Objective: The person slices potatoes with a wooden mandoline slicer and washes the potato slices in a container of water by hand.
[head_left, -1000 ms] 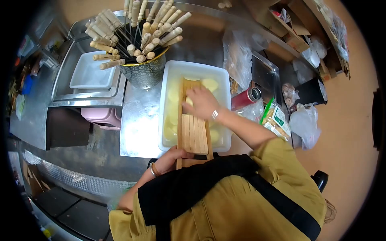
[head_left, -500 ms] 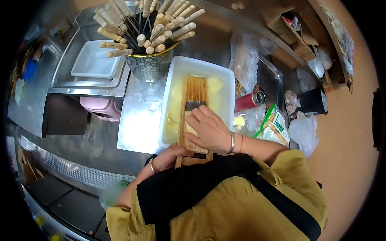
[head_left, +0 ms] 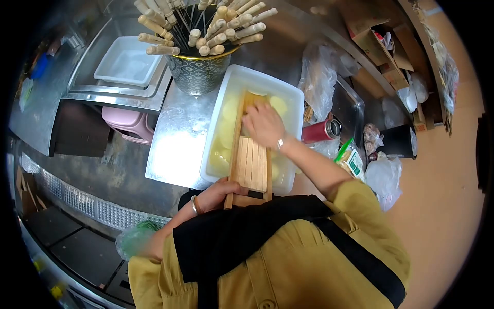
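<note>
A wooden mandoline slicer (head_left: 252,164) slopes from my body down into a white tub (head_left: 207,164). My left hand (head_left: 225,190) is closed around the slicer's near left corner. On the slicer's upper half, my right hand (head_left: 263,124) bends its fingers over a pale peeled potato, which the hand almost wholly hides. The blade is covered too. Several peeled, yellowish potatoes (head_left: 278,105) lie in cloudy liquid in the tub, on both sides of the slicer.
Behind the tub stands a patterned pot (head_left: 199,74) full of wooden-handled skewers. To the right are a red flask (head_left: 320,131), plastic bags (head_left: 318,82) and a green-edged packet (head_left: 351,159). A white tray (head_left: 126,77) sits in the sink at left.
My right hand has slid away from me along the slicer, from its middle towards the far end. My left hand keeps its hold. The view has shifted slightly.
</note>
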Demonstrator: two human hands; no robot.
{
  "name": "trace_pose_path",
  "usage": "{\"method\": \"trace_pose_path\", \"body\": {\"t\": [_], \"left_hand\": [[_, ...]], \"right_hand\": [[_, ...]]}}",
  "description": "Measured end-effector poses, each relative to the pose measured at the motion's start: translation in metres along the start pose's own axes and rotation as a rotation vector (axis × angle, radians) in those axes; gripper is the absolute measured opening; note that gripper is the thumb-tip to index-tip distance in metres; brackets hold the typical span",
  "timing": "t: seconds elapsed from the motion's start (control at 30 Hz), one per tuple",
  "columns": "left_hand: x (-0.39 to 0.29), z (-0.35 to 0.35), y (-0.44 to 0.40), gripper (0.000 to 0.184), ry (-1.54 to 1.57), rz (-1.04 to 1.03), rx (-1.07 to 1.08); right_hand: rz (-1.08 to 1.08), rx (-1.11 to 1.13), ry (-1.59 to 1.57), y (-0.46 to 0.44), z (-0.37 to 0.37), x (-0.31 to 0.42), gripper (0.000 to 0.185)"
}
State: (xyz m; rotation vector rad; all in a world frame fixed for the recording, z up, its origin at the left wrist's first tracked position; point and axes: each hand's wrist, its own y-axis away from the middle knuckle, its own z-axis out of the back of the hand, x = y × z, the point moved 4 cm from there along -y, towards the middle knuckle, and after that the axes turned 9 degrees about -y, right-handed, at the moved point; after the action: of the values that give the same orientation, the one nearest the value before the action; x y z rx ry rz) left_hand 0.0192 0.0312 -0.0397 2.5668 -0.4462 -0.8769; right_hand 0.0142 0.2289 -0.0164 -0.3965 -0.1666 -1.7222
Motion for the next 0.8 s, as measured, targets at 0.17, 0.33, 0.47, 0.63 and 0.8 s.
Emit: {"method": "trace_pose_path", "body": {"t": [0.17, 0.33, 0.47, 0.63, 0.8], "left_hand": [[-0.003, -0.003, 0.004, 0.043, -0.016, -0.025, 0.013], [0.011, 0.009, -0.007, 0.049, 0.003, 0.033, -0.014], [0.009, 0.007, -0.004, 0.049, -0.017, 0.031, 0.003], [0.002, 0.004, 0.0, 0.049, 0.016, -0.029, -0.004], [0.007, 0.005, -0.002, 0.047, -0.03, 0.022, 0.001]], "right_hand": [[0.108, -0.001, 0.0, 0.004, 0.009, 0.015, 0.02], [0.178, 0.094, 0.023, 0.019, 0.005, 0.033, 0.021], [-0.031, -0.091, -0.008, -0.01, -0.015, -0.026, 0.02], [0.221, 0.136, -0.024, 0.029, 0.019, 0.061, 0.019], [-0.11, -0.093, 0.039, -0.024, -0.007, -0.02, 0.017]]}}
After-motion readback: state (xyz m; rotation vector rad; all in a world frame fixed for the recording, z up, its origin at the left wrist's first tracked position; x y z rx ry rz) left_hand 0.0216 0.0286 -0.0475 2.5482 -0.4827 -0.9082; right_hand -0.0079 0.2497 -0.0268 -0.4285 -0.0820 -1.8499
